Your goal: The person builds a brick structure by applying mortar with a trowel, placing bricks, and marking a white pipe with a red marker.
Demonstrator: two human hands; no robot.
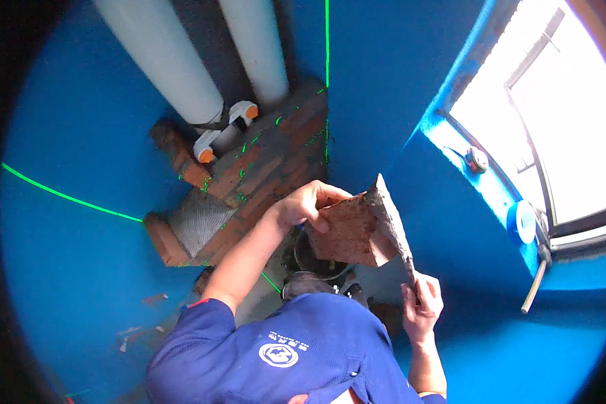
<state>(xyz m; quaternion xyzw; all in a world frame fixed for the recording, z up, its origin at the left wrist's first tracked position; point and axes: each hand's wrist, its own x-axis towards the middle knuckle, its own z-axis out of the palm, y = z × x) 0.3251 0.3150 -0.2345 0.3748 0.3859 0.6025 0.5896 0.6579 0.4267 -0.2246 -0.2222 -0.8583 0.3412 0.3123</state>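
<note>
In a blue-walled corner crossed by green laser lines, beside white pipes and a low brick wall, a worker in a blue shirt holds a reddish brick above a dark bucket. The left hand grips the brick by one end, thumb across its near face; the right hand is closed around the handle of a trowel, its mortar-smeared blade seen nearly edge-on along the brick's far end. Whether blade and brick are pressed together is hard to tell. The one-ended hold looks the weak point: a hard push of the blade could twist the brick loose and drop it toward the bucket. Mortar might slide off the steeply tilted trowel, and a stroke carried too far could bring its edge to the left fingers.
</note>
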